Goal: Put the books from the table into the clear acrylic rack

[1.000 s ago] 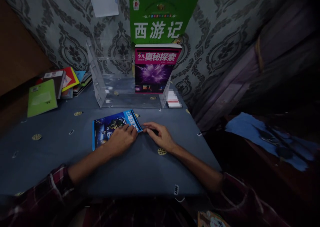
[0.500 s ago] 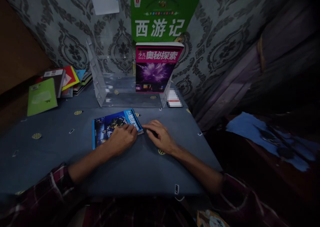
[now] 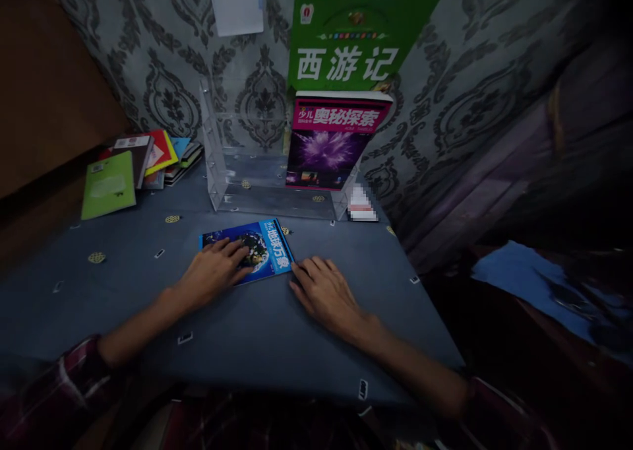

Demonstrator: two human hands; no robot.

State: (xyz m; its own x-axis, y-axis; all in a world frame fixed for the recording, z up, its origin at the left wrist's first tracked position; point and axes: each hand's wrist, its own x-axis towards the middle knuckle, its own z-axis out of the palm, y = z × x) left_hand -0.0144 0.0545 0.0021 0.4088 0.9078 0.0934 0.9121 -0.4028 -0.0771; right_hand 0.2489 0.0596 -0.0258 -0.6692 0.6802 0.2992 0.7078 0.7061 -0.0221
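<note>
Dim counter [image 3: 277, 331], grey patterned cloth. Glossy blue book [image 3: 257, 249] lying flat, left hand [image 3: 212, 275] spread open on its cover. Right hand [image 3: 329, 295] at four o'clock, open, flat, holding nothing.

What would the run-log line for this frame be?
left hand: flat on thin blue picture book | right hand: flat on grey tablecloth, at book's right edge

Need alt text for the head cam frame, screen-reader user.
A person's left hand lies flat on a blue book lying on a grey table, while the right hand rests on the cloth at the book's right edge. Behind stand a clear acrylic rack with a pink book, a green book above, and a book stack at left.
</note>
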